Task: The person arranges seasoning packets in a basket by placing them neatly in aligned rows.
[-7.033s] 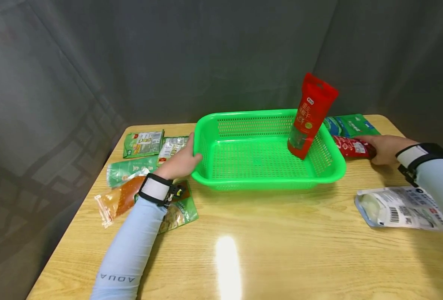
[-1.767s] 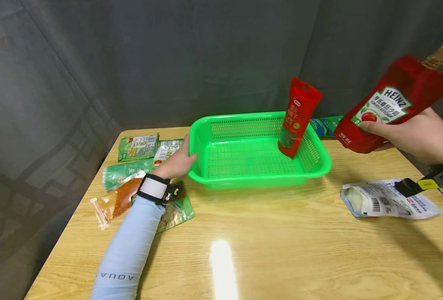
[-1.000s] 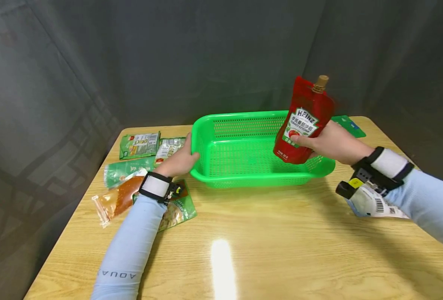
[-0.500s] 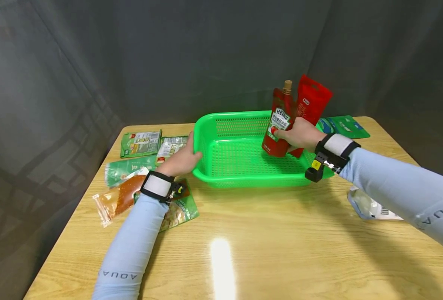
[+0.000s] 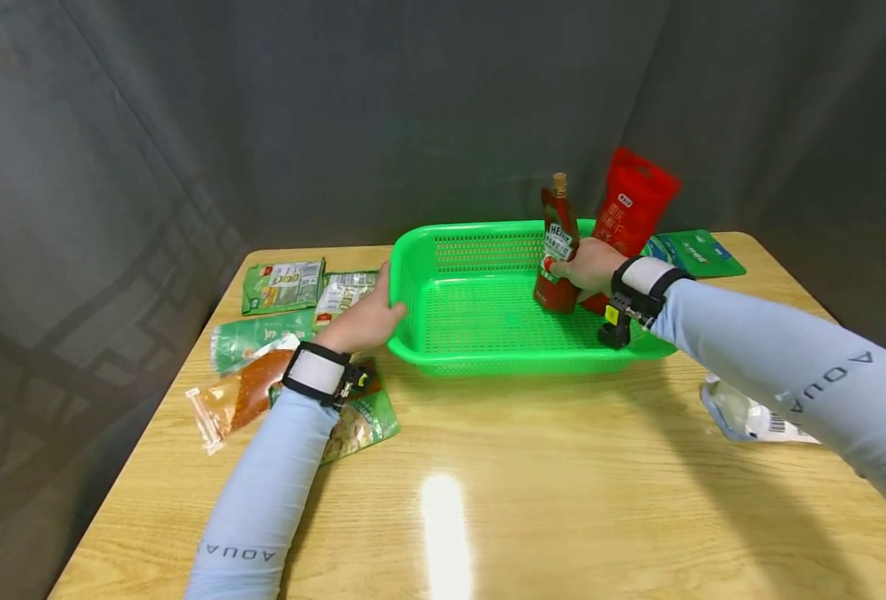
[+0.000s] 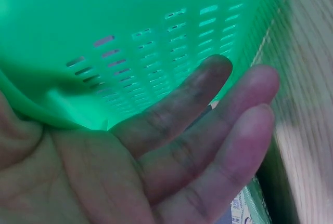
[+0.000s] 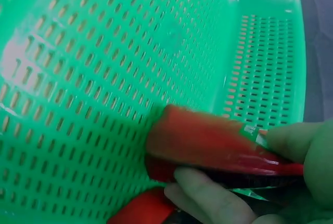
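In the head view, my right hand (image 5: 591, 267) pinches a red Heinz ketchup pouch (image 5: 558, 237) with a tan spout cap. The pouch stands upright inside the green plastic basket (image 5: 518, 364), its base at the basket floor in the right wrist view. Just right of it, a tall red packet (image 5: 636, 200) leans against the basket's right end, partly hidden by my right hand. My left hand (image 5: 363, 321) holds the basket's left rim. In the left wrist view, its fingers (image 6: 182, 151) reach along the outer wall, with the thumb at the rim.
Left of the basket lie green packets (image 5: 283, 287), a white and green packet (image 5: 343, 296) and an orange-brown packet (image 5: 243, 396), partly under my left arm. Green packets (image 5: 698, 254) lie behind the basket's right end. A white pouch (image 5: 750, 417) sits at right, partly behind my right arm.
My right hand has lifted the ketchup pouch off the table at right, carried it left and lowered it into the basket beside the red packet. My left hand has stayed at the rim.
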A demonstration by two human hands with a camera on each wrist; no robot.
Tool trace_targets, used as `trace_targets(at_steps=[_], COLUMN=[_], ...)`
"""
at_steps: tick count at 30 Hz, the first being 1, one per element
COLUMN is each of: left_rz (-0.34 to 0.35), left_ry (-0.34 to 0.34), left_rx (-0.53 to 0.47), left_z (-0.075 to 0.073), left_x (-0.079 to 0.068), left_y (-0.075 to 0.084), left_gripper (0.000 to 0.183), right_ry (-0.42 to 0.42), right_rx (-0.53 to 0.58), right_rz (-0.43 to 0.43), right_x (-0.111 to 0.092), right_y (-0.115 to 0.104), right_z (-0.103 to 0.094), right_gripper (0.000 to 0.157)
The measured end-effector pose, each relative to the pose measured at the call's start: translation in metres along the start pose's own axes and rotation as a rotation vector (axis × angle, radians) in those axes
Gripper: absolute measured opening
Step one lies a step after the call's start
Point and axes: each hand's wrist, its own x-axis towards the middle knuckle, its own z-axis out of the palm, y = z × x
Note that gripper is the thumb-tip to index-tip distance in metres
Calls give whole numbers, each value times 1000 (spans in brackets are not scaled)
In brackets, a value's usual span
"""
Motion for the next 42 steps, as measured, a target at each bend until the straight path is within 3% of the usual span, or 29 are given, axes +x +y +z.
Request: trace_targets(at_steps=[11, 16, 22, 26, 42], left_rz=[3, -3, -10, -11, -2], left_ry=[4, 6, 8, 9, 11], left_rx=[9, 12, 13, 22, 11], left_z=[1, 0, 0, 2, 3], left_x=[-1, 0, 1, 1, 5], left_y=[1, 1, 0, 1, 2], left_gripper=[78, 78, 78, 79, 78], right_ry=[-22, -55, 8, 57, 125], right_rx=[-60, -82, -202, -242, -294], right_rz=[76, 43, -26, -10, -1], right_x=[-8, -11, -9, -6, -2], right_y=[-5, -14, -14, -8, 0], right_z=[-12, -16, -17, -21, -27], right_gripper=[52, 47, 39, 38, 40])
